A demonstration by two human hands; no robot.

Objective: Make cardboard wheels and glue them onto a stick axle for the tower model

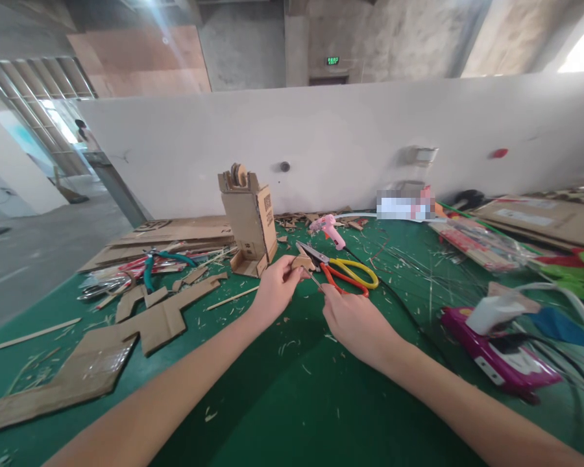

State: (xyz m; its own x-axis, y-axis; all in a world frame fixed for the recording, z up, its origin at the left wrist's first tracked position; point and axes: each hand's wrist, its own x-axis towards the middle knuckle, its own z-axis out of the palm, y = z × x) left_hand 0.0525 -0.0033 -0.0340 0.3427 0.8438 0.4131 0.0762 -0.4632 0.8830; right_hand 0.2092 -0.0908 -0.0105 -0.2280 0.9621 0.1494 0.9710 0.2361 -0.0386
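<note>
- Over the middle of the green table point(272, 408), your two hands are working close together, just in front of the scissors.
- Your left hand point(276, 288) is pinching a small cardboard piece point(302, 261), thumb and fingers closed on it, so that bit is sitting up at your fingertips.
- Your right hand point(357, 324) is gripping a slim rod point(314, 280), fingers wrapped together around its near end, and its far end is pointing at the cardboard. Too small to tell what the rod is, or if it's touching, sorry.
- Right behind your hands the scissors point(325, 259) are lying with yellow and orange handles, loops toward your right.
- Further back, a pink glue gun point(329, 228) is resting on the table.
- Behind your left hand a cardboard tower point(246, 224) is standing upright, with a round cardboard wheel point(238, 174) sitting on top.
- Off to your left, a big cut cardboard sheet point(97, 357) is lying flat, and teal-handled pliers point(148, 272) are resting beyond it among the scraps.
- Over on your right, a purple power strip point(520, 370) is holding a white plug point(494, 314).
</note>
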